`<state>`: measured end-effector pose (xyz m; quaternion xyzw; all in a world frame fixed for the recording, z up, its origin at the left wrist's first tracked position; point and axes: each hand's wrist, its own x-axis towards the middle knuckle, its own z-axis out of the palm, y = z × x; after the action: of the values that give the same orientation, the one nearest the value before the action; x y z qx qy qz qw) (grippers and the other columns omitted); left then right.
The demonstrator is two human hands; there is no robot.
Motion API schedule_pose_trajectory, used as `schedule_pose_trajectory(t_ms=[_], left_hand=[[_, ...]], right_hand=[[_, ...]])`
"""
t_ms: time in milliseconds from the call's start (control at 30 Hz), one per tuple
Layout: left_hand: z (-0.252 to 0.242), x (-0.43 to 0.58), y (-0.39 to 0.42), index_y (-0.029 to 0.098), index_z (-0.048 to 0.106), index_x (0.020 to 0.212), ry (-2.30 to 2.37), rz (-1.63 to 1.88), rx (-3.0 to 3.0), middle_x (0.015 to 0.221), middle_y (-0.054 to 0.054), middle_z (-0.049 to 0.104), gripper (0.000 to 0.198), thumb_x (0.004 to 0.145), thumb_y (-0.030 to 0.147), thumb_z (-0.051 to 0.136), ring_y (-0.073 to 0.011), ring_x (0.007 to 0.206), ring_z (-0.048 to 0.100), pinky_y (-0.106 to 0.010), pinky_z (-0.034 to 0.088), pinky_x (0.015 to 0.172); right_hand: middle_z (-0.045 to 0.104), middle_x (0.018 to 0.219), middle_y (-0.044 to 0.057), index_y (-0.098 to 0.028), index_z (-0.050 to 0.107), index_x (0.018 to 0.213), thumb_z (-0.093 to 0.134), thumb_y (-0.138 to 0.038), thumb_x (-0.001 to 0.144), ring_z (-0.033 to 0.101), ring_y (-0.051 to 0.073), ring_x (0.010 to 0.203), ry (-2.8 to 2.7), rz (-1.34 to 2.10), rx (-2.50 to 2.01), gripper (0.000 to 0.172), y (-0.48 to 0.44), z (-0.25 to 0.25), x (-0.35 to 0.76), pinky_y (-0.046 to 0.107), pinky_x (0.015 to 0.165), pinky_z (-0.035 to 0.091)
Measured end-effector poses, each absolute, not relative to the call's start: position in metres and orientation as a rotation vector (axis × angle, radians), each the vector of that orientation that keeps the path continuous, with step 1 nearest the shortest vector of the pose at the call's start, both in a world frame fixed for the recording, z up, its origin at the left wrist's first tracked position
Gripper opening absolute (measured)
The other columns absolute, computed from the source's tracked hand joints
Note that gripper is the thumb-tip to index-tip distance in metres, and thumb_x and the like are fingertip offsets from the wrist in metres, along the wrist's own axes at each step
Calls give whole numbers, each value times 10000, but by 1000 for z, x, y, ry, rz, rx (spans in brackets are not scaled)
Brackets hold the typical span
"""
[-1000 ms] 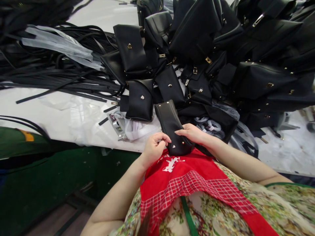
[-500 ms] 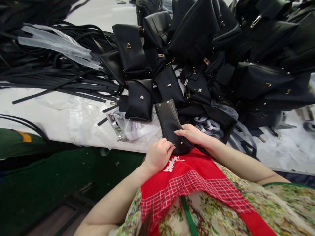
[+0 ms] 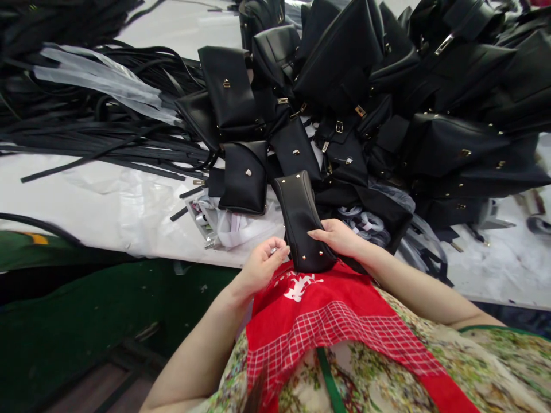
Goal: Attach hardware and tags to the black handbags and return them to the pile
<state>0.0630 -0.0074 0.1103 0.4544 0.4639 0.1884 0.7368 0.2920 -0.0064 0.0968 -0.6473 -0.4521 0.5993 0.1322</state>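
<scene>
A small black handbag (image 3: 300,209) rests against my red apron (image 3: 314,287), its narrow base turned up toward me. Gold-coloured studs sit near both ends of that base. My right hand (image 3: 340,236) grips the bag's right side, thumb on top and fingers hidden behind. Just left of the bag's lower end, my left hand (image 3: 263,263) is closed in a pinch. A tiny pale bit shows at its fingertips, too small to name.
Black bags with gold-coloured clasps (image 3: 344,63) are heaped across the white table (image 3: 99,201). Long black straps (image 3: 107,135) and a clear plastic strip (image 3: 103,77) lie at left. A small open box (image 3: 200,215) and coiled clear tubing (image 3: 365,221) flank the handbag.
My left hand has moved off the bag's lower stud, leftward, still pinched. The stud it covered now shows. My right hand keeps its grip, and the bag has barely shifted.
</scene>
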Motion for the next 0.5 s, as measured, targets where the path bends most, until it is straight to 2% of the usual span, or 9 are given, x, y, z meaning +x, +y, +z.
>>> schedule_pose_trajectory(t_ms=[133, 267, 367, 500], left_hand=[[109, 51, 11, 172, 472, 764, 997, 617, 837, 810, -14, 623, 307, 804, 429, 635, -22, 451, 276, -203, 205, 438], [100, 47, 29, 173, 494, 756, 1076, 691, 872, 724, 14, 593, 250, 719, 321, 692, -33, 480, 365, -176, 236, 437], [87, 46, 38, 159, 599, 809, 1159, 692, 954, 645, 21, 557, 156, 701, 265, 638, -60, 508, 421, -172, 264, 442], [60, 43, 42, 132, 690, 828, 1283, 630, 1063, 466, 69, 396, 220, 747, 256, 526, -54, 417, 268, -188, 171, 407]], right_hand=[[718, 743, 52, -179, 674, 731, 534, -381, 837, 638, 197, 670, -1713, 1505, -1982, 268, 4, 136, 308, 263, 590, 426], [707, 745, 110, -187, 675, 716, 497, -444, 868, 646, 236, 690, -2470, 985, -2113, 347, 9, 164, 324, 311, 631, 415], [714, 814, 140, -182, 684, 783, 484, -422, 890, 671, 263, 782, -2760, 870, -2091, 330, 8, 137, 331, 333, 707, 442], [708, 884, 148, -153, 663, 882, 523, -296, 889, 678, 274, 875, -2805, 946, -2271, 201, 4, 70, 326, 327, 745, 465]])
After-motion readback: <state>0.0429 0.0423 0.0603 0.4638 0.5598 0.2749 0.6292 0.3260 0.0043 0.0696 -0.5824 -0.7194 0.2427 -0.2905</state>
